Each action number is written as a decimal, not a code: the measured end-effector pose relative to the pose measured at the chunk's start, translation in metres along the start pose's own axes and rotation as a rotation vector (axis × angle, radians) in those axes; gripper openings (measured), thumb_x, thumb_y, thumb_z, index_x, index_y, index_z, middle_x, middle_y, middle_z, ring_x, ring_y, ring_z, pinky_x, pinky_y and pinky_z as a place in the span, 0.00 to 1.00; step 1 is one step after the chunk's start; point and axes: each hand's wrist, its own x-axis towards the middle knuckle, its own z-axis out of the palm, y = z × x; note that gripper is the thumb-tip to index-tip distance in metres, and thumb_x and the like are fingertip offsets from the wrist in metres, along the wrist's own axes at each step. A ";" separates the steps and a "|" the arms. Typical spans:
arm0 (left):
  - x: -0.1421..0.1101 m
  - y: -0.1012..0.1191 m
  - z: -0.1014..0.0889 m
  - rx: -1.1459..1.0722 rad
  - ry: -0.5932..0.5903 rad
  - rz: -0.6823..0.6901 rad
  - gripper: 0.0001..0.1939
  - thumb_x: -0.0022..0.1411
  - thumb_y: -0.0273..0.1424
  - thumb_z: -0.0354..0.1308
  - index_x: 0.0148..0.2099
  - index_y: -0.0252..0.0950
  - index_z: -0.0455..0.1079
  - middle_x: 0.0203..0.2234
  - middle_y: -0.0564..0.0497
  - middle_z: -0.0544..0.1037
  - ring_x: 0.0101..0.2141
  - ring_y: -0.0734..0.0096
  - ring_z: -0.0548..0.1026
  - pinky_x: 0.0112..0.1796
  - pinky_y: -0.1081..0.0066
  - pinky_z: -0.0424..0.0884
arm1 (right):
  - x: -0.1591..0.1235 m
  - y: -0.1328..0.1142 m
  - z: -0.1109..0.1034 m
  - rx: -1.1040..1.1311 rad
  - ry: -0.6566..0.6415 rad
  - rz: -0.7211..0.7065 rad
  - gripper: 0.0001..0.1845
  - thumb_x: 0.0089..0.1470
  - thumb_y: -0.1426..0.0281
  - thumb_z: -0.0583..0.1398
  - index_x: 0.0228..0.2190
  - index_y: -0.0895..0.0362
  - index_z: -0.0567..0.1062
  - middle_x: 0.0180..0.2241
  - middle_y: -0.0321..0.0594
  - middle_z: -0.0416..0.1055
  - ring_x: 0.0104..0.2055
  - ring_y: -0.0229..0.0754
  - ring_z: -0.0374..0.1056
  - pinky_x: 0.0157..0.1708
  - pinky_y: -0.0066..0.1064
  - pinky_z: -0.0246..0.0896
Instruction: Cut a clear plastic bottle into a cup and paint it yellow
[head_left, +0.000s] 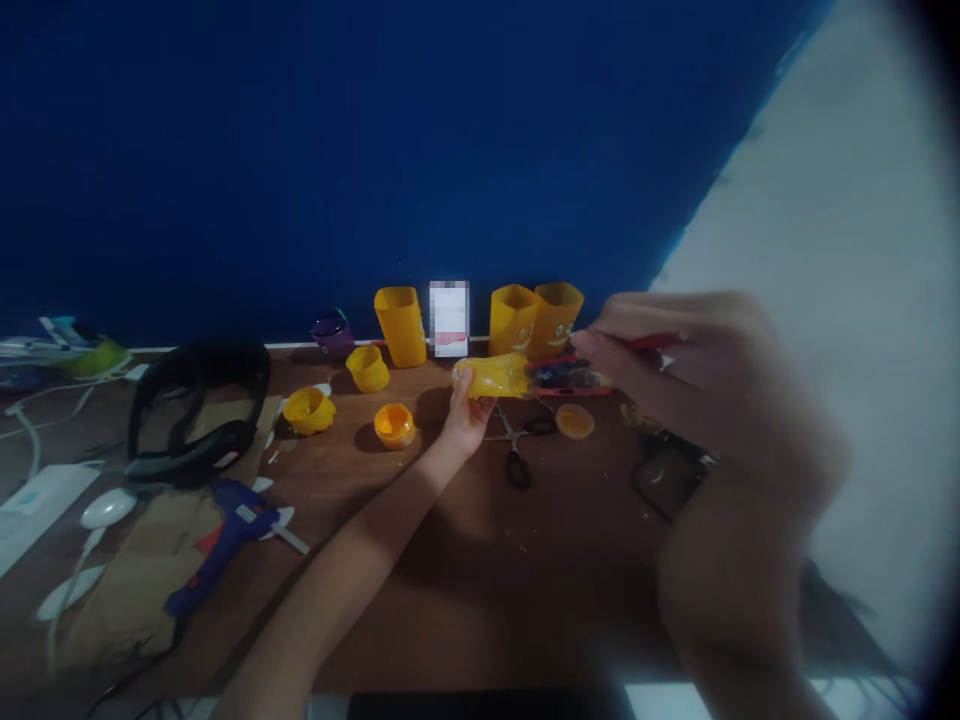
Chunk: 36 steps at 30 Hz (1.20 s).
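Observation:
My left hand (469,415) is closed around a clear plastic bottle piece (495,376), partly coated in yellow paint and held sideways above the table. Close to the camera, blurred by motion, my right hand (682,370) pinches a slim red-handled paintbrush (652,342); its bristles cannot be made out. An open jar of orange-yellow paint (394,427) stands left of my left hand. Scissors (516,445) lie with blades spread just below the bottle piece, beside a round paint-stained lid (575,421).
Yellow cups (401,328), two with smiling faces (514,322), line the blue wall around a lit phone (449,320). Smaller yellow pieces (309,410) and a purple cup (332,336) stand left. A blue glue gun (225,540), cardboard (142,580) and a black headset (199,420) occupy the left side.

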 end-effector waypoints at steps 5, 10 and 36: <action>0.000 0.002 0.000 -0.007 0.005 -0.011 0.11 0.63 0.34 0.61 0.46 0.34 0.73 0.38 0.49 0.81 0.32 0.75 0.79 0.30 0.79 0.75 | -0.002 0.002 0.001 0.008 -0.049 0.026 0.17 0.64 0.70 0.54 0.22 0.57 0.62 0.20 0.30 0.57 0.22 0.30 0.50 0.26 0.27 0.50; 0.002 0.002 -0.002 0.006 0.016 -0.021 0.10 0.64 0.34 0.60 0.46 0.34 0.73 0.38 0.50 0.81 0.32 0.76 0.79 0.31 0.79 0.75 | 0.000 0.001 0.003 0.017 -0.048 -0.005 0.17 0.65 0.70 0.54 0.23 0.57 0.62 0.22 0.30 0.59 0.23 0.30 0.52 0.25 0.27 0.50; -0.006 0.003 0.004 0.028 -0.089 0.000 0.16 0.64 0.39 0.60 0.51 0.39 0.71 0.38 0.53 0.79 0.34 0.76 0.78 0.31 0.79 0.74 | 0.012 -0.006 0.012 0.050 -0.225 0.027 0.17 0.66 0.67 0.51 0.25 0.58 0.65 0.25 0.36 0.64 0.27 0.34 0.56 0.29 0.29 0.49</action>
